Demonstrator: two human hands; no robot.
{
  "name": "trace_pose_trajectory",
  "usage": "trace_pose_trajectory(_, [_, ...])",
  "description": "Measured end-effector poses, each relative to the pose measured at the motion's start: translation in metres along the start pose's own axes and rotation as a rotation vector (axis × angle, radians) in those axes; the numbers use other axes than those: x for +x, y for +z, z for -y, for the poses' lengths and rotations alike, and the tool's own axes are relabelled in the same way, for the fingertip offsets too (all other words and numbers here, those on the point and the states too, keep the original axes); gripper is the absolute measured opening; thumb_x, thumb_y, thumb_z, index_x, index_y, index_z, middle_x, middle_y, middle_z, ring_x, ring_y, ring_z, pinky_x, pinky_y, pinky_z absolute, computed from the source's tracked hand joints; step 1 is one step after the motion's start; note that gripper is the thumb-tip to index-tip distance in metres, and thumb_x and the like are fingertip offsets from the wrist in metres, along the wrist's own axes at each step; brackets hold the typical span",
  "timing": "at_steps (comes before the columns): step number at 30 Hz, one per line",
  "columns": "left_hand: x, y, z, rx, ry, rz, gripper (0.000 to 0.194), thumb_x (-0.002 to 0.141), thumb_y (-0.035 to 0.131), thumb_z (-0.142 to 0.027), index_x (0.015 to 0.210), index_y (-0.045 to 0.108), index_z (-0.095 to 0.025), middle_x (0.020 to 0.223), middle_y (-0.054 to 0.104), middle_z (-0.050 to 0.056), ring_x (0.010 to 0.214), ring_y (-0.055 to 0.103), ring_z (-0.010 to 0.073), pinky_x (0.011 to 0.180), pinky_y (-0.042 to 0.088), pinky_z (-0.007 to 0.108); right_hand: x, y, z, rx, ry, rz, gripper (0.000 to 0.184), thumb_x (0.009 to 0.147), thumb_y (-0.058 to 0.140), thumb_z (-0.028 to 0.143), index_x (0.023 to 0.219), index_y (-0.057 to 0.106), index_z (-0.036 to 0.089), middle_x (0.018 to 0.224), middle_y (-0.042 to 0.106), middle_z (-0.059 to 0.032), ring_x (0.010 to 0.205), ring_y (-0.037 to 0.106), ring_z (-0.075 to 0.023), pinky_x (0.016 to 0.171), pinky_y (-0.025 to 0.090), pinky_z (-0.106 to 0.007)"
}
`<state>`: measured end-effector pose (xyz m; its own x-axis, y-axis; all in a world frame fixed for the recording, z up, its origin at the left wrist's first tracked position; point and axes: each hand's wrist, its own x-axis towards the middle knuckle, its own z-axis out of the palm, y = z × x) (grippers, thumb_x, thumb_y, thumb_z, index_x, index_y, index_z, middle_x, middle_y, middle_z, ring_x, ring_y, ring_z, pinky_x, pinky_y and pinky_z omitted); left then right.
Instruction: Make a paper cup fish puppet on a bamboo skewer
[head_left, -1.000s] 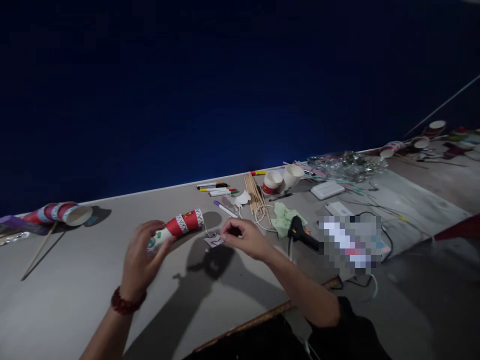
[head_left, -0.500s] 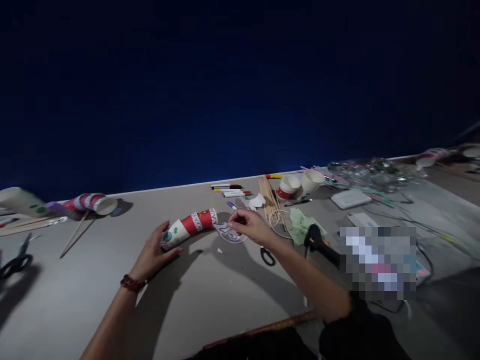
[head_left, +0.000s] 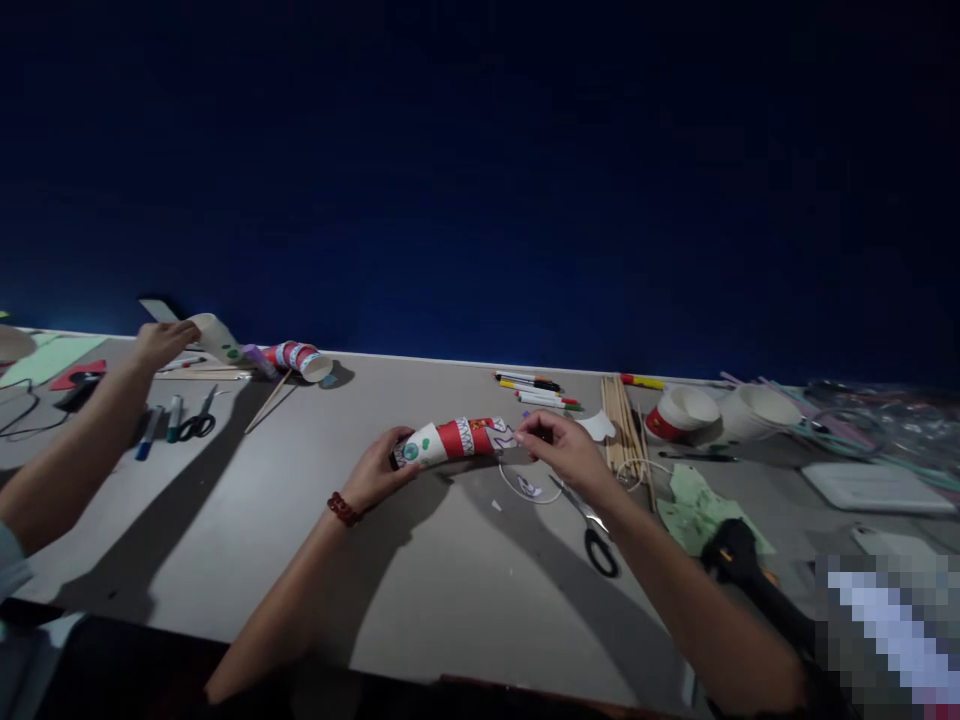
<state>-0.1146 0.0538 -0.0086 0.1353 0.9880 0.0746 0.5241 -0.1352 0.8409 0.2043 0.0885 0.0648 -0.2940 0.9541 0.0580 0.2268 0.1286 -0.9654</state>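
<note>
My left hand [head_left: 375,472], with a dark red bead bracelet at the wrist, is wrapped round the left end of a curved tube of paper cups [head_left: 453,440]. The tube is red and white with green spots and drawn patterns. Between the fingertips of my right hand [head_left: 562,445] is a small white paper cutout [head_left: 501,436] with a purple outline, lying over the tube's right end. A second paper cutout [head_left: 529,487] lies on the table below, beside a thin white ring. Scissors [head_left: 600,548] with black handles rest under my right forearm.
Markers [head_left: 536,390], wooden sticks [head_left: 619,430], paper cups [head_left: 682,415], crumpled green paper [head_left: 690,505] and a black glue gun [head_left: 739,555] lie around to the right. At left, a co-worker's hand [head_left: 161,345] holds another cup tube [head_left: 216,340], near a red striped one [head_left: 298,360].
The view has swung left, bringing a co-worker's arm into sight. My right hand has lifted one cutout from the table to the tube's right end. My left hand keeps its hold.
</note>
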Motion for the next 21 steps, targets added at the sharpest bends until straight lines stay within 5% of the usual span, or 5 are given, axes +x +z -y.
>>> trace_pose_trajectory(9, [-0.012, 0.014, -0.016, 0.087, 0.229, 0.017, 0.054, 0.075, 0.075, -0.025, 0.124, 0.054, -0.022, 0.12, 0.063, 0.011, 0.108, 0.061, 0.0269, 0.093, 0.048, 0.039, 0.004, 0.009, -0.006, -0.11, -0.024, 0.012, 0.023, 0.08, 0.07, 0.041, 0.082, 0.068, 0.019, 0.076, 0.067, -0.0009, 0.071, 0.058, -0.0169, 0.066, 0.043, -0.028])
trace_pose_trajectory(21, [-0.002, 0.013, -0.01, 0.272, 0.215, 0.079, 0.071, 0.077, 0.073, -0.032, 0.14, 0.043, -0.022, 0.138, 0.058, 0.012, 0.125, 0.057, 0.0296, 0.105, 0.047, 0.045, 0.028, 0.017, -0.026, -0.045, -0.03, -0.014, 0.021, 0.076, 0.069, 0.041, 0.079, 0.065, 0.02, 0.076, 0.067, -0.0008, 0.073, 0.059, -0.0183, 0.069, 0.045, -0.03])
